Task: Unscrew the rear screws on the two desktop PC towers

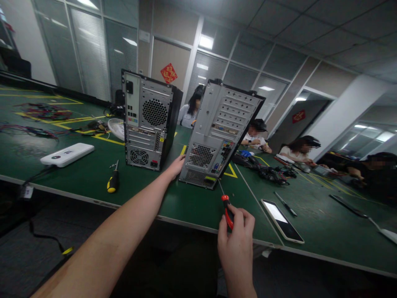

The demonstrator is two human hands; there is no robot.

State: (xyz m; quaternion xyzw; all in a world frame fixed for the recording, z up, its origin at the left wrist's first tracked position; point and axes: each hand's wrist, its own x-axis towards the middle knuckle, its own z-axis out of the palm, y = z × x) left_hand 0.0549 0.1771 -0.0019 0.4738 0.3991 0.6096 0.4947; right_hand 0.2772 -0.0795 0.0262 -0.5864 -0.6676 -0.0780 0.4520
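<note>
One red-and-black screwdriver [227,212] is being gripped by your right hand's [237,236] fingers, its shaft reaching toward the right-hand computer tower [214,136]. Beyond, your left hand [178,165] is touching that tower's side, its finger state unclear.

1 head-worn camera, tilted, looks forward and down across the green table [192,209] at 2 nearby computer towers [198,134], toward the glazed partition [88,45] beyond.
</note>
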